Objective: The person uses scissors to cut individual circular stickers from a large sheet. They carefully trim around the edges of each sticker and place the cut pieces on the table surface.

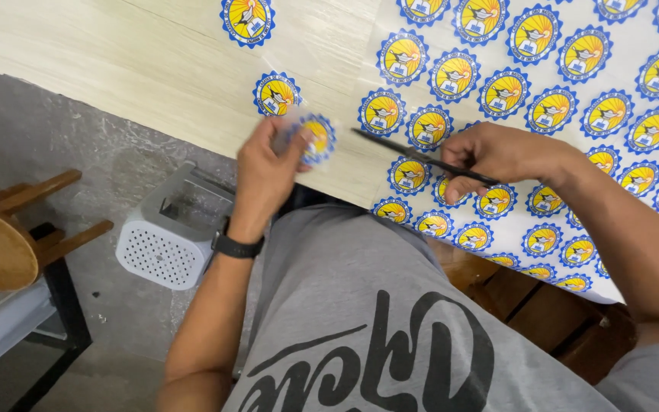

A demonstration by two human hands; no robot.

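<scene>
Blue-and-yellow round sticker pinched in left hand above bench edge, black scissors gripped in right hand over printed sheet; apparently mid cut-out, calling next for careful trimming.

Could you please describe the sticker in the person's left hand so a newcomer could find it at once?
Start at the pale wooden table and follow its near edge to the left hand. The round blue-and-yellow sticker is pinched there, already cut out, unlike those printed on the sheet.
</scene>
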